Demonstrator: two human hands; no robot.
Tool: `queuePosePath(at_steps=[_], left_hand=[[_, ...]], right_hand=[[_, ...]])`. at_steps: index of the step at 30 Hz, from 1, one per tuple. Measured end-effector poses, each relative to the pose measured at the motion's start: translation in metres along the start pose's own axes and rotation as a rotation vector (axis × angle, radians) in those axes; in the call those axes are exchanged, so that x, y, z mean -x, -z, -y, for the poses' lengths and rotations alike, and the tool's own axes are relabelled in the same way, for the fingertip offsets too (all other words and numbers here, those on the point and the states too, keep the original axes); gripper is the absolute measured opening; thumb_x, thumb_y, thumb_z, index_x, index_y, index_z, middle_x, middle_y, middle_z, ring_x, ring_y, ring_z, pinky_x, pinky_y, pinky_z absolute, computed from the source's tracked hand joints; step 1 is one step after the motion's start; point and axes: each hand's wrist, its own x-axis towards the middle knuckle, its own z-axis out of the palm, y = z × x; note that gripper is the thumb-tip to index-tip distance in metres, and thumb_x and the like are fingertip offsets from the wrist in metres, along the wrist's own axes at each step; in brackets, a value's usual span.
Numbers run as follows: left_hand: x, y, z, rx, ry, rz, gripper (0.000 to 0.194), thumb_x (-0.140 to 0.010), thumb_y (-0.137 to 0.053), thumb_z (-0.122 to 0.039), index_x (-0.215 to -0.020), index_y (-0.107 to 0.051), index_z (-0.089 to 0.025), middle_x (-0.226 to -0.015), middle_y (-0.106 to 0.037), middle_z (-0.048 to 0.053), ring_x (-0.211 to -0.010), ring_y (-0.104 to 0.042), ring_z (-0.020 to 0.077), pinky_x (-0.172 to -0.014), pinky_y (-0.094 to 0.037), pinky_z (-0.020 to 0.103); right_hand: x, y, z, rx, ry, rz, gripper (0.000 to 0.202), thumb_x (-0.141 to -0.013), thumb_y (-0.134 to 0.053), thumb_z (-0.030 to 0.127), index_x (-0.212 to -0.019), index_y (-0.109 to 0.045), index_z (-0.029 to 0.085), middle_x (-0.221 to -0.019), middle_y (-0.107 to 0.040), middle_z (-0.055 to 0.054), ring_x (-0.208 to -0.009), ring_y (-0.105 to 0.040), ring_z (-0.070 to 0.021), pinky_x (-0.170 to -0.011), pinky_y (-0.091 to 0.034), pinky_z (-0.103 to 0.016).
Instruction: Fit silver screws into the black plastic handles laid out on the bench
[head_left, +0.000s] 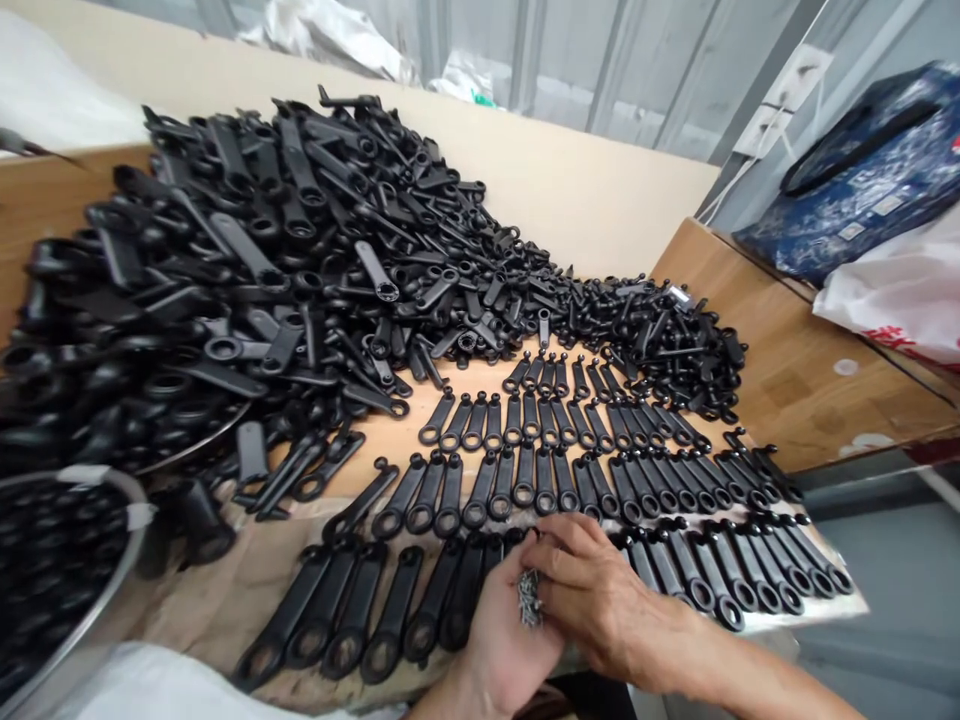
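My left hand (pixel 504 640) is cupped palm up near the table's front edge, holding a small heap of tiny silver screws (pixel 529 600). Over its fingers lies my right hand (pixel 611 605), with its fingers bent together; the fingertips and anything between them are hidden. Both hands touch each other, above the front row of black crank-shaped plastic handles (pixel 390 615). Each handle has a ring at the near end and a small knob at the far end. Further rows of the same handles (pixel 540 480) lie side by side behind my hands.
A large heap of loose black handles (pixel 300 240) covers the back and left of the wooden table (pixel 420 440). A round container (pixel 135 520) of dark parts stands at front left. To the right are a wooden side panel (pixel 810 360), a blue patterned bag (pixel 862 170) and power sockets (pixel 780 100).
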Motion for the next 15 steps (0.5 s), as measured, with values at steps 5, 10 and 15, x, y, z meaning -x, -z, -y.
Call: queuePosePath(at_steps=[5,10,15], left_hand=[[-0.009,-0.002,-0.003,-0.004,0.001,0.049,0.024,-0.082,-0.042,-0.022,-0.080,-0.061,-0.008,-0.075,-0.066,0.007,-0.073,-0.061,0.0118,-0.071,-0.043,0.021],[-0.016,0.003,-0.007,-0.019,0.006,0.038,0.021,-0.081,-0.043,-0.023,-0.079,-0.059,-0.009,-0.070,-0.063,0.005,-0.065,-0.058,0.0109,-0.059,-0.041,0.020],[-0.014,0.001,-0.010,0.082,0.014,0.038,0.019,-0.080,-0.045,-0.022,-0.077,-0.060,-0.011,-0.058,-0.058,-0.001,-0.054,-0.052,0.0068,-0.056,-0.040,0.019]], right_hand=[[-0.007,0.008,-0.006,-0.031,0.006,-0.038,0.012,-0.077,-0.044,0.016,-0.078,-0.055,0.019,-0.110,-0.052,-0.003,-0.109,-0.037,-0.0213,-0.096,-0.032,-0.039],[-0.014,0.032,-0.008,-0.157,-0.037,0.021,0.014,-0.078,-0.047,0.014,-0.082,-0.058,0.021,-0.112,-0.052,-0.001,-0.110,-0.040,-0.0187,-0.097,-0.033,-0.034],[-0.002,0.035,-0.017,-0.489,-0.166,-0.037,0.016,-0.085,-0.042,0.015,-0.094,-0.054,0.019,-0.104,-0.056,-0.005,-0.101,-0.049,-0.0136,-0.091,-0.038,-0.027]])
